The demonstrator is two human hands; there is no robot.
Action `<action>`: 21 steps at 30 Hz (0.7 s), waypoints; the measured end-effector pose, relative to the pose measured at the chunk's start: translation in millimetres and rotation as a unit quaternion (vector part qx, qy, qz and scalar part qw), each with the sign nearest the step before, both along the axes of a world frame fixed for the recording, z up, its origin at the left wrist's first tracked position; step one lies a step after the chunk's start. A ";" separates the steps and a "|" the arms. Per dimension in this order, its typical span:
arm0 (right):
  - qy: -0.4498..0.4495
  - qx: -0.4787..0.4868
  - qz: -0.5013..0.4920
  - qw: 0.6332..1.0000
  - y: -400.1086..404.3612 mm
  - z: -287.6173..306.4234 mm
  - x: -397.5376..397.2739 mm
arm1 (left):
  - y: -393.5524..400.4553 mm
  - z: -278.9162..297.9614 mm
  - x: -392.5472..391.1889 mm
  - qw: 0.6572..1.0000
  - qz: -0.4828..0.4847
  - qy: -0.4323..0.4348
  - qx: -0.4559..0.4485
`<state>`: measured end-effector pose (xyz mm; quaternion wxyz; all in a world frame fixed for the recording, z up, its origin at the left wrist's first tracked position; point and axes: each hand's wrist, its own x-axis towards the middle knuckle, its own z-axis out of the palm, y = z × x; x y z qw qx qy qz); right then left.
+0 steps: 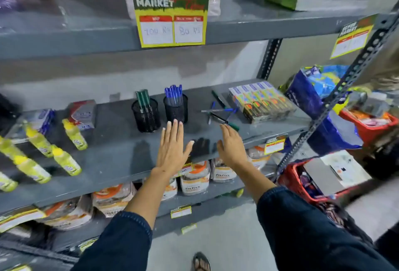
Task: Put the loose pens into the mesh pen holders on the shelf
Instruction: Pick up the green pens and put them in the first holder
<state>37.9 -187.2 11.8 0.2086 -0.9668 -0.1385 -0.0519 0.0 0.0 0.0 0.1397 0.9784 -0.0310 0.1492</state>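
Reach with right hand, flat and spread, empty, toward loose pens scattered on the grey metal shelf just right of the holders. Pinch one slim barrel at mid-length; lift clear of the crossed neighbours. Keep left hand, also spread and empty, ready to steady the holder. Drop blue pens tip-down into right mesh pen holder, already crowded; green ones into left mesh pen holder. Black wire mesh, cylindrical, probably light: likely to tip.

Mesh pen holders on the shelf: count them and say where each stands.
2. The left holder, with green pens, and the right holder, with blue pens, stand side by side on the middle shelf, beyond the left hand.
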 end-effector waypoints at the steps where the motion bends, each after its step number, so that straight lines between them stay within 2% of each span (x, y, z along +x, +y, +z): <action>1: 0.000 -0.003 -0.014 1.000 -2.9 -1.5 5.6 | -2.4 -5.0 5.1 1.000 0.000 0.020 -0.009; 4: -0.011 0.003 -0.061 0.998 -15.9 -7.3 26.6 | -11.0 -19.0 23.2 0.997 -0.008 0.069 -0.029; 9: 0.021 0.009 -0.106 0.994 -34.7 -15.9 60.8 | -26.6 -37.1 51.5 0.994 -0.036 0.100 -0.036; 13: 0.057 0.012 -0.132 0.989 -38.9 -20.9 73.5 | -28.4 -45.4 60.2 0.993 -0.046 0.103 -0.037; 21: 0.032 0.051 -0.179 0.982 -37.8 -24.7 82.3 | -26.0 -49.9 60.7 0.993 -0.048 0.101 -0.027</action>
